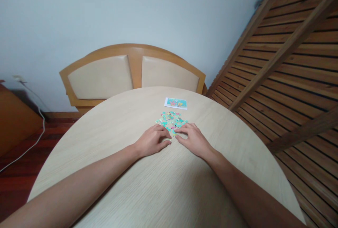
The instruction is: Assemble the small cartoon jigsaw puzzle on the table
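Observation:
A loose pile of small jigsaw puzzle pieces (171, 117), mostly turquoise with some pink, white and yellow, lies spread on a round pale wooden table (126, 185). At the pile's near left edge rests my left hand (153, 140), thumb and forefinger apart, with a small piece close to the fingertips. Facing it from the right, my right hand (194, 139) is curved with a gap between thumb and forefinger. A yellowish piece (174, 135) sits by its fingertips. Some pieces are partly hidden behind the fingers.
Beyond the pile lies a printed picture card (175, 103) with cartoon figures on turquoise. Behind the table stands a padded wooden headboard (136, 66) against a pale wall. Slatted wooden boards (290, 62) lean at the right. A white cable (39, 134) hangs at the left.

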Demonstrator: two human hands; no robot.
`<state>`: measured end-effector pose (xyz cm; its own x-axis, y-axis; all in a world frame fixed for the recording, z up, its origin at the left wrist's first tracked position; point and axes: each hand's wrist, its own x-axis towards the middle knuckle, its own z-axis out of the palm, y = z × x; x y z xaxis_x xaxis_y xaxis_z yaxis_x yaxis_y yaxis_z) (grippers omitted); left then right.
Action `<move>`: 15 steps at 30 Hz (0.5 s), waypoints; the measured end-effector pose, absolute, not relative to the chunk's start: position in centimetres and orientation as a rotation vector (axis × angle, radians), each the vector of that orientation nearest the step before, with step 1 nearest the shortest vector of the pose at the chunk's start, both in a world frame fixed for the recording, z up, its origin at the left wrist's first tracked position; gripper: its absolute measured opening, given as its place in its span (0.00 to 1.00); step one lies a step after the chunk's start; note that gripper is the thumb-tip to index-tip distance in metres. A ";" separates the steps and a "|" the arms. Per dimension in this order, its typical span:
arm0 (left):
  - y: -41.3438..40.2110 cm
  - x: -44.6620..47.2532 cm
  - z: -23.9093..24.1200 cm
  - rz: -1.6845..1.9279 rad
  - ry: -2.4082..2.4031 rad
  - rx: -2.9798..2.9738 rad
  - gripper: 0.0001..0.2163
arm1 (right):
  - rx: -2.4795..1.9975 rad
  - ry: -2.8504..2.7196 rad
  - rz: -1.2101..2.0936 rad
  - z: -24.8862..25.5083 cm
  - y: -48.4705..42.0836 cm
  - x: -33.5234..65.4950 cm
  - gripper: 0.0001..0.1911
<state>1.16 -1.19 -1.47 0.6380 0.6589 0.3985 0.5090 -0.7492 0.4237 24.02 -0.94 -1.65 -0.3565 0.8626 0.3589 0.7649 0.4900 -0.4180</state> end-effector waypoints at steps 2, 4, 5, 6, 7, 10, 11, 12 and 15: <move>-1.1 1.1 -1.5 0.791 0.954 2.592 0.08 | -1.339 -2.200 0.251 -1.6 -0.9 24.1 0.09; -1.1 1.1 -1.5 0.794 0.956 2.595 0.08 | -1.336 -2.195 0.258 -1.5 -0.9 24.1 0.07; -1.1 1.1 -1.6 0.800 0.956 2.595 0.07 | -1.335 -2.189 0.262 -1.4 -1.0 24.0 0.06; -1.1 1.1 -1.6 0.805 0.955 2.595 0.07 | -1.337 -2.179 0.267 -1.3 -1.0 23.9 0.05; -1.1 1.1 -1.6 0.807 0.955 2.594 0.07 | -1.344 -2.164 0.276 -1.2 -1.1 23.9 0.04; -1.1 1.1 -1.7 0.804 0.959 2.592 0.07 | -1.384 -2.098 0.354 -0.8 -1.1 23.8 0.02; -1.1 1.1 -1.7 0.805 0.961 2.591 0.07 | -1.402 -2.071 0.383 -0.6 -1.1 23.9 0.03; -1.2 1.1 -1.7 0.809 0.960 2.589 0.07 | -1.422 -2.044 0.403 -0.5 -1.0 24.0 0.03; -1.2 1.0 -1.7 0.827 0.946 2.589 0.06 | -1.510 -1.970 0.386 -0.4 -0.6 24.8 0.04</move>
<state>0.99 -1.19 -1.69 0.6255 0.6561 0.4222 0.5064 -0.7531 0.4200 24.78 -0.61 -0.35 -0.1549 0.9430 0.2945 0.7620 0.3038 -0.5719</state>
